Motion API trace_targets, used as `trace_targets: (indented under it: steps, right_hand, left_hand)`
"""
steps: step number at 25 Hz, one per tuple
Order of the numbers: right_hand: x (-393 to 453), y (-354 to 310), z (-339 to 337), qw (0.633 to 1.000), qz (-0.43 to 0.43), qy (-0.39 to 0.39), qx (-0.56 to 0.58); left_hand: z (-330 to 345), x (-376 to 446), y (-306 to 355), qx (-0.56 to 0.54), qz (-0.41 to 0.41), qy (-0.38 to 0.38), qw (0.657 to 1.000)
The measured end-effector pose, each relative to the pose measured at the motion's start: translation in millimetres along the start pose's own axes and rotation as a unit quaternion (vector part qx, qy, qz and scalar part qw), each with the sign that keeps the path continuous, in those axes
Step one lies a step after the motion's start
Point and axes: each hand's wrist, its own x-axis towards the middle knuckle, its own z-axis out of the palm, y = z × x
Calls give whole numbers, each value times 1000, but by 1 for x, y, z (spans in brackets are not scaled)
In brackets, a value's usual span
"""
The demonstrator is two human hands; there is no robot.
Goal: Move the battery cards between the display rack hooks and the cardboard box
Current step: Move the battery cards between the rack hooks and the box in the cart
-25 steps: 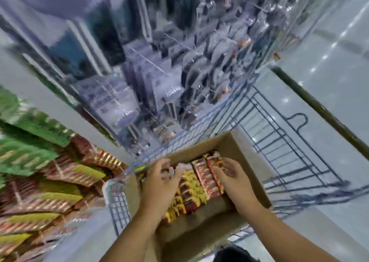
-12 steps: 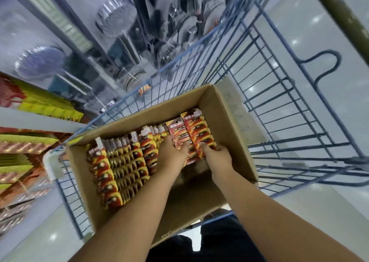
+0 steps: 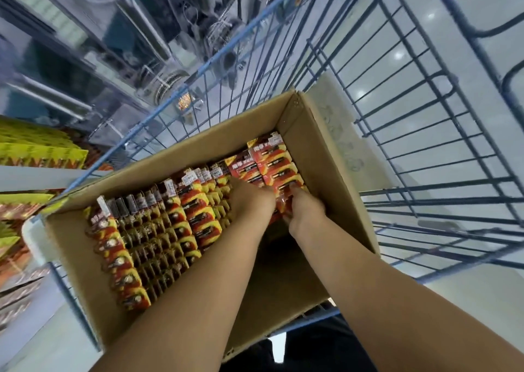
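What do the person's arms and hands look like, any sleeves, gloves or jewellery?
Both forearms are bare as far as the frame shows, with no sleeves in view. The left hand and right hand wear no gloves. No watch, bracelet or ring is visible, though the fingers are largely hidden.

Cart: a blue wire shopping cart [image 3: 391,133] fills the right and upper middle, its bars crossing over the floor.
Floor: pale glossy tiles [image 3: 465,11] on the right, dotted with bright light reflections.
Shelf goods, left: yellow-green packets [image 3: 37,147] stacked at the left edge, with red and brown packs [image 3: 19,281] below them, blurred.
Upper shelving: blurred grey and blue packaged hardware [image 3: 158,31], among it round metal pieces; details too smeared to name.
Clothing: dark fabric [image 3: 320,346] at the bottom edge.
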Motion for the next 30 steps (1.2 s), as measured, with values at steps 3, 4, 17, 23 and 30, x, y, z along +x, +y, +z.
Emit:
trace_targets:
  steps: [3, 4, 17, 23, 30]
  right_hand:
    - [-2, -6, 1, 997, 37, 25, 64]
    - [-3, -8, 1, 996, 42, 20, 71]
    - [-35, -11, -44, 971, -21, -237, 27]
    - [-110, -6, -62, 895, -119, -422, -84]
    - [-253, 0, -18, 842, -302, -433, -114]
  left_hand:
    - [7, 6, 1, 6, 4, 11, 1000]
    - [7, 9, -1, 10, 5, 26, 1000]
    - [-54, -9, -27, -57, 121, 11, 991]
    - [-145, -63, -52, -225, 156, -56, 960]
    - [-301, -124, -61, -363, 286, -34, 886]
